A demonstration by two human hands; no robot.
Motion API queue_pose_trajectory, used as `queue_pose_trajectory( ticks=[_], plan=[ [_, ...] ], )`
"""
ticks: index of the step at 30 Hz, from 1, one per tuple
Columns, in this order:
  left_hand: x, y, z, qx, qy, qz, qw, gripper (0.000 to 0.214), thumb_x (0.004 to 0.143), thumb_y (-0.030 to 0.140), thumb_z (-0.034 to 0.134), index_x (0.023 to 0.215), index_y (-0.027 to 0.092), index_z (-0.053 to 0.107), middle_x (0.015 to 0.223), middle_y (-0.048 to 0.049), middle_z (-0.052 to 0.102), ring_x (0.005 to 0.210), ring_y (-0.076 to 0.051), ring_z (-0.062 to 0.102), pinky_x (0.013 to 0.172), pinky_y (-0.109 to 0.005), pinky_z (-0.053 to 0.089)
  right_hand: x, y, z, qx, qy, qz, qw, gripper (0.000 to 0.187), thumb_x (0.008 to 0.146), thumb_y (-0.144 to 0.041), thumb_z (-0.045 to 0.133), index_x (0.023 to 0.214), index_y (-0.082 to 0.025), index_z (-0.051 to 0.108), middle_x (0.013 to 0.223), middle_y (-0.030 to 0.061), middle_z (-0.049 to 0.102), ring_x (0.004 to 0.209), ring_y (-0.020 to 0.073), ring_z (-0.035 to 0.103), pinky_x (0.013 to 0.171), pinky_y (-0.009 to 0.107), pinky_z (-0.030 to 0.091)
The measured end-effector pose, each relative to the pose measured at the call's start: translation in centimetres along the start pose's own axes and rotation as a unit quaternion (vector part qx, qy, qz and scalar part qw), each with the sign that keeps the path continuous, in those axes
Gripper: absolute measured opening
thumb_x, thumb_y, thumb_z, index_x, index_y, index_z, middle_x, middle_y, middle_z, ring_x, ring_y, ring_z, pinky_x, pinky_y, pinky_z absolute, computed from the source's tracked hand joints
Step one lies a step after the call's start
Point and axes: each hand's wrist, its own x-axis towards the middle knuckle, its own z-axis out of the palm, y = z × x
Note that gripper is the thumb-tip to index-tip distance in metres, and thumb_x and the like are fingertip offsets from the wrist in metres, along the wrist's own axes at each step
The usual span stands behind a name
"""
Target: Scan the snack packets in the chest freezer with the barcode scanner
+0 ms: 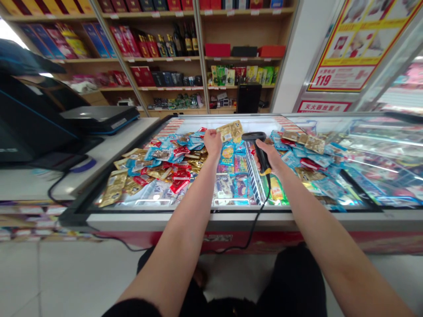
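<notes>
The left hand [212,141] has its fingers closed on the near corner of a gold packet [230,131], which sits over the middle of the glass-topped freezer [231,215]. Pinched at one end like that, most of its face is left uncovered, probably so that whatever is printed there can be read. The right hand [271,158] is wrapped around the handle of a black scanner [261,152], gripping it like a pistol, as its shape seems to invite; its head is just beside the packet, and whether the trigger is pressed I cannot tell. A black cable [256,220] hangs from the handle in a loose loop over the freezer's front edge, slack enough, I would judge, to let the scanner move about.

Loose packets lie in two heaps on the glass, a left heap [175,154] of gold, blue and red and a right heap [309,152] of mostly blue and brown. The gap between them probably serves as working room within reach of both hands. To the left, a flat-topped scale [99,115] stands on the bench [99,160], apart from the packets
</notes>
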Motion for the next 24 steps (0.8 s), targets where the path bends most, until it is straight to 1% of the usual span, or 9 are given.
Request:
queue_pose_trajectory(
  ticks=[2,4,7,9,12,15,19,21,24],
  plan=[
    [1.4,0.1,-1.4,-0.009,0.025,0.002,1.000,0.009,0.078,0.015,0.057,0.083,0.021,0.052,0.073,0.0032,0.058,0.072,-0.012,0.059,0.074,-0.022,0.046,0.1,0.0,0.0,0.006,-0.001,-0.010,1.000,0.043,0.082,-0.058,0.068,0.092,-0.017,0.061,0.048,-0.0013,0.058,0.033,0.0132,0.051,0.030,0.024,0.041],
    [2.8,0.4,-3.2,-0.007,0.059,0.003,0.998,0.011,0.080,0.014,0.053,0.089,0.021,0.051,0.077,0.0020,0.060,0.073,-0.012,0.060,0.076,-0.023,0.047,0.1,0.0,0.0,0.009,-0.001,-0.013,1.000,0.043,0.082,-0.059,0.068,0.093,-0.017,0.061,0.049,-0.0012,0.058,0.033,0.0133,0.051,0.030,0.024,0.041],
    [4.3,1.1,-6.5,0.038,0.130,0.033,0.990,0.017,0.081,0.012,0.051,0.097,0.019,0.052,0.092,-0.0041,0.063,0.088,-0.016,0.062,0.088,-0.028,0.048,0.2,0.1,-0.1,0.006,0.007,-0.004,1.000,0.044,0.081,-0.059,0.068,0.094,-0.018,0.061,0.049,-0.0014,0.058,0.033,0.0135,0.051,0.029,0.024,0.041],
    [4.5,1.8,-8.4,0.088,0.161,0.057,0.981,0.026,0.080,0.010,0.049,0.105,0.018,0.052,0.105,-0.0080,0.063,0.101,-0.019,0.061,0.097,-0.032,0.045,0.1,0.1,-0.2,0.002,0.012,-0.004,1.000,0.045,0.081,-0.060,0.068,0.094,-0.018,0.061,0.049,-0.0016,0.058,0.033,0.0135,0.051,0.029,0.025,0.041],
    [3.6,2.7,-10.2,0.201,0.163,0.083,0.962,0.038,0.076,0.008,0.050,0.112,0.018,0.055,0.120,-0.0118,0.060,0.121,-0.026,0.053,0.111,-0.042,0.036,0.2,0.1,-0.3,-0.001,0.013,-0.011,1.000,0.044,0.081,-0.059,0.068,0.093,-0.018,0.061,0.050,-0.0015,0.058,0.033,0.0135,0.050,0.029,0.025,0.041],
    [2.3,2.6,-10.7,0.307,0.123,0.111,0.937,0.035,0.074,0.010,0.053,0.106,0.019,0.063,0.128,-0.0153,0.058,0.133,-0.034,0.043,0.118,-0.055,0.021,0.2,0.1,-0.4,-0.002,0.019,-0.011,1.000,0.044,0.082,-0.060,0.067,0.091,-0.017,0.060,0.049,-0.0015,0.058,0.032,0.0131,0.050,0.029,0.025,0.041],
    [1.9,1.3,-10.4,0.383,0.028,0.087,0.919,0.024,0.072,0.012,0.056,0.090,0.019,0.070,0.114,-0.0187,0.065,0.129,-0.042,0.046,0.113,-0.072,0.008,0.2,0.2,-0.4,0.000,0.024,-0.009,1.000,0.042,0.083,-0.059,0.066,0.090,-0.017,0.060,0.049,-0.0013,0.058,0.033,0.0131,0.050,0.030,0.024,0.041],
    [2.0,0.8,-10.3,0.393,0.024,0.079,0.916,0.023,0.072,0.013,0.056,0.089,0.019,0.071,0.111,-0.0196,0.066,0.129,-0.043,0.046,0.111,-0.075,0.006,0.3,0.2,-0.4,0.000,0.023,-0.009,1.000,0.041,0.085,-0.057,0.065,0.089,-0.017,0.060,0.049,-0.0011,0.058,0.032,0.0131,0.050,0.029,0.025,0.041],
    [1.9,1.1,-10.0,0.382,0.049,0.103,0.917,0.025,0.074,0.014,0.056,0.095,0.019,0.071,0.115,-0.0190,0.065,0.130,-0.042,0.044,0.112,-0.074,0.005,0.3,0.2,-0.5,0.005,0.024,-0.019,1.000,0.040,0.086,-0.056,0.064,0.089,-0.017,0.060,0.049,-0.0012,0.058,0.032,0.0129,0.049,0.029,0.025,0.041]
  ],
)
